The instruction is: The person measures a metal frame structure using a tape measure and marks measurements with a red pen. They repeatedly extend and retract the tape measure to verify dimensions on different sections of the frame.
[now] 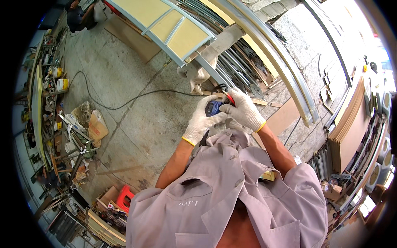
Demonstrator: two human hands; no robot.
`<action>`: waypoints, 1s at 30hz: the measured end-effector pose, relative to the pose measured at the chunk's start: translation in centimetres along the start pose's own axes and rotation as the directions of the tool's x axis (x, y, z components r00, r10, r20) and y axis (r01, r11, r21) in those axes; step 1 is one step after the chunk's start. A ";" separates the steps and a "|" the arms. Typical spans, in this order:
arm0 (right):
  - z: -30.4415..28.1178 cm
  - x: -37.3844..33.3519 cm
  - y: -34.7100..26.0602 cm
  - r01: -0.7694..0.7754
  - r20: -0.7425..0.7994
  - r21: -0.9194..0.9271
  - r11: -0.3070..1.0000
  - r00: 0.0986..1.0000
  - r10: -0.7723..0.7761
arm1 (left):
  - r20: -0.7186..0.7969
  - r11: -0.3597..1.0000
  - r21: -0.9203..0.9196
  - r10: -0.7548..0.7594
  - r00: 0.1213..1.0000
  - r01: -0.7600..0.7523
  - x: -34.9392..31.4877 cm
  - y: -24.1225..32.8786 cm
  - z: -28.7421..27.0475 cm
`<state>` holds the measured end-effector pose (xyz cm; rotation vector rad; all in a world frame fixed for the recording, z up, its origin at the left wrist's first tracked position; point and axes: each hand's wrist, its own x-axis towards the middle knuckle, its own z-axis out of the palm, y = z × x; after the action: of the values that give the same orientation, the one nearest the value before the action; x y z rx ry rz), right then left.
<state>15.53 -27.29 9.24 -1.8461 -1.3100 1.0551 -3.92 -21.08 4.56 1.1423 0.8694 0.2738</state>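
In front of my chest, both gloved hands come close together. My left hand (201, 120) is closed around a blue tape measure (213, 108). My right hand (244, 110), touching the tape measure's right side, grips a slim red marking pen (228, 98); its exact kind is hard to make out. Just beyond the hands lies the end of a grey metal bar (208, 71), with a cloth-wrapped support (197, 76) beside it. A small black loop shows above the right hand. Both gloves are white knit with yellow cuffs.
Ahead stands a metal frame with yellow panels (182, 39). Long metal profiles (269, 53) lie to the right. A black cable (136, 99) crosses the concrete floor. Scrap and a torn bag (97, 126) lie left; stacked boards (351, 124) stand right. Another person (79, 16) crouches far left.
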 end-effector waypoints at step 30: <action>4.4 20.0 15.8 -0.063 -0.027 0.932 0.358 0.970 0.240 | -0.417 0.809 0.433 -0.212 0.884 0.398 10.5 -0.5 -11.2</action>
<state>22.31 -12.85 -11.10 -1.0788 -0.2136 1.3166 -5.25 -7.34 -2.29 1.4364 1.4958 -0.0401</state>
